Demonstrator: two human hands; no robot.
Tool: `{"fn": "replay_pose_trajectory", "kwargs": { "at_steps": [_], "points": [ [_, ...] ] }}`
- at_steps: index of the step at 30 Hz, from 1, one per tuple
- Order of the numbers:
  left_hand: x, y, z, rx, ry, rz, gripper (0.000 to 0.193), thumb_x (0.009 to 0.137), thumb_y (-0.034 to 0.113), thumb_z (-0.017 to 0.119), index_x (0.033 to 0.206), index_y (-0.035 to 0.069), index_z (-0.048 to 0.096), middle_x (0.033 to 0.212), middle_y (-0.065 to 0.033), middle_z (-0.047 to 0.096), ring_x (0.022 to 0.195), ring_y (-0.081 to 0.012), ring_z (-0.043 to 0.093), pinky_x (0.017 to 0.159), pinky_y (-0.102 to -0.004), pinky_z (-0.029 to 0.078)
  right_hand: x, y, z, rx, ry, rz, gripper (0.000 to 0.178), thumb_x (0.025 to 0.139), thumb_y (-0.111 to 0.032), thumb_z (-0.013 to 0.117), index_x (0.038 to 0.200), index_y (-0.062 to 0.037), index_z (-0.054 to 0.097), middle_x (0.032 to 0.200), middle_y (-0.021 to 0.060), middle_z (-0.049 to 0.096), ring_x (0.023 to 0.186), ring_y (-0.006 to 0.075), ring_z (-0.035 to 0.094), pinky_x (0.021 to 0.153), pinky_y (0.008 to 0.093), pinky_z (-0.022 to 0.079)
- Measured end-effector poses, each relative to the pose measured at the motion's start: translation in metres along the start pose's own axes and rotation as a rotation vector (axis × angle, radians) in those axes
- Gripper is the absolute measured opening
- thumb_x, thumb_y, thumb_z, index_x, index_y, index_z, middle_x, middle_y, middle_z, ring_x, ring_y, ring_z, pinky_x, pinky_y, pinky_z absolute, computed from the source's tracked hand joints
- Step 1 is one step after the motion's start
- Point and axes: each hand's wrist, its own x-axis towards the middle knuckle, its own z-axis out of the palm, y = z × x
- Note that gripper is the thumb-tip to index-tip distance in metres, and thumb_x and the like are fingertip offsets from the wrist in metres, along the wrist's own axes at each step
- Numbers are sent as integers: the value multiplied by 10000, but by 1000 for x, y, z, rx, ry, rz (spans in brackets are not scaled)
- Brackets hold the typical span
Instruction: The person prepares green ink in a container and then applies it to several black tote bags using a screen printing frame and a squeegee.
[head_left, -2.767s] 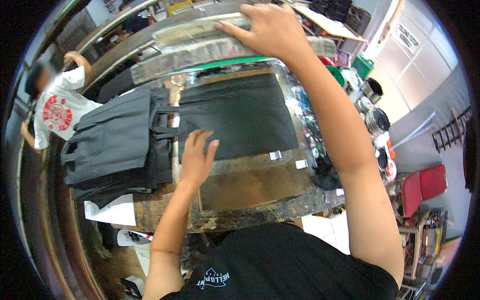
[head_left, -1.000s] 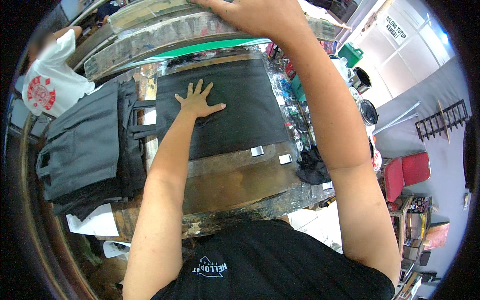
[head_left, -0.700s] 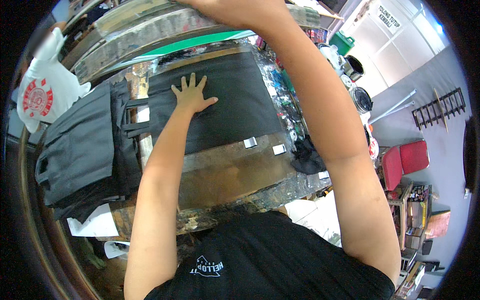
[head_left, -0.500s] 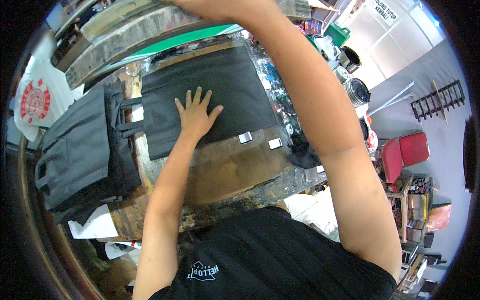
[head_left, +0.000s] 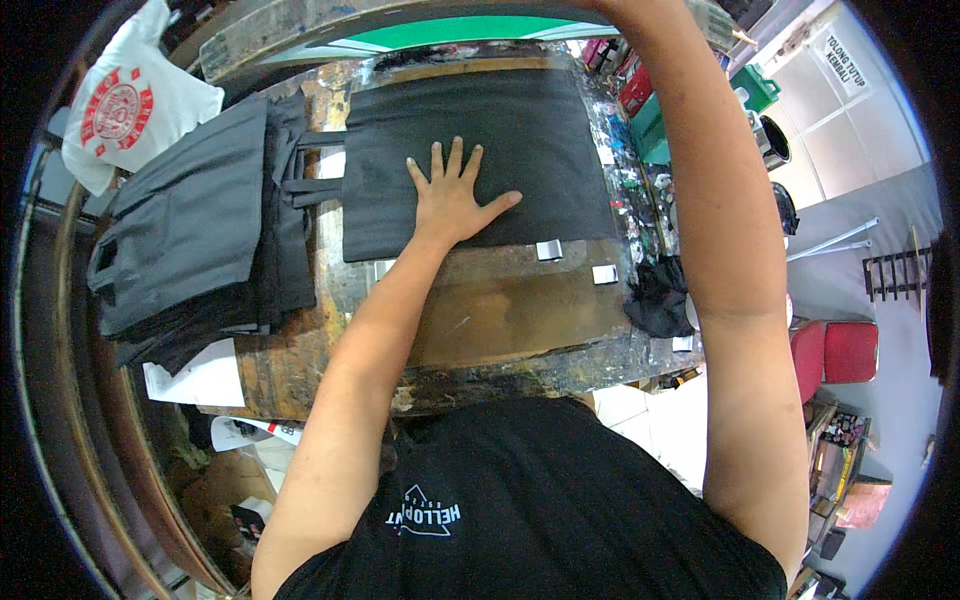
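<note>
My left hand (head_left: 450, 207) lies flat with fingers spread on a black fabric tote bag (head_left: 545, 140). The bag is laid out smooth on a paint-stained work board, its two straps pointing left. My right arm (head_left: 725, 190) reaches up past the bag's right side, and the hand itself is cut off by the top edge. Close to that wrist, along the top, is a worn wooden frame (head_left: 300, 38) with a green inner band (head_left: 450, 34). A pile of similar black bags (head_left: 190, 225) sits to the left.
Small white tabs (head_left: 605, 274) stick out near the bag's lower edge. A crumpled black cloth (head_left: 658, 300) lies at the right of the board. White printed fabric (head_left: 120, 105) hangs at far left. Green containers (head_left: 752, 92) stand beyond my right arm, and a red chair (head_left: 850, 352) is farther right.
The view has shifted, so the bag and board sit farther right and higher. My left hand stays flat on the bag. My right hand, partly visible before, has passed out of the picture.
</note>
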Motion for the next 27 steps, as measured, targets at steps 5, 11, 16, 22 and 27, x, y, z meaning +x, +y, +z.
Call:
{"fn": "replay_pose_trajectory", "kwargs": {
  "at_steps": [5, 11, 16, 22, 27],
  "points": [
    [16, -30, -2, -348, 117, -128, 776, 931, 646, 606, 1377, 11, 629, 1552, -203, 478, 1466, -404, 397, 1209, -670, 188, -5, -2, -7, 36, 14, -62, 711, 1013, -709, 349, 865, -74, 631, 740, 63, 622, 708, 191, 582, 830, 455, 499],
    [74, -75, 1, -188, 85, 12, 841, 896, 714, 601, 1468, 100, 558, 1583, -193, 444, 1484, -415, 363, 1206, -680, 178, 4, 0, -4, 29, 19, -30, 693, 1021, -675, 380, 904, -48, 650, 803, 97, 654, 765, 198, 608, 823, 449, 506],
    [69, -54, -5, 95, -177, -80, 1240, 719, 981, 478, 1647, 182, 282, 1729, -131, 159, 1594, -395, 76, 1185, -763, 18, 2, 2, -11, 98, -55, -26, 706, 1033, -678, 366, 926, -36, 639, 802, 87, 629, 763, 183, 597, 702, 368, 523],
    [77, -47, -19, 88, -332, -125, 1347, 627, 1011, 537, 1659, 201, 233, 1739, -114, 111, 1595, -396, 53, 1167, -794, 35, 3, -1, -8, 64, -63, 20, 699, 1035, -672, 364, 923, -40, 640, 792, 82, 617, 756, 172, 587, 654, 350, 517],
    [80, -50, -18, 84, -349, -130, 1364, 610, 1002, 569, 1664, 213, 212, 1741, -114, 92, 1593, -405, 46, 1163, -799, 44, -2, 4, -13, 127, -45, -51, 703, 1036, -664, 375, 1017, -21, 658, 805, 80, 636, 777, 180, 604, 766, 403, 534]
  ]
}}
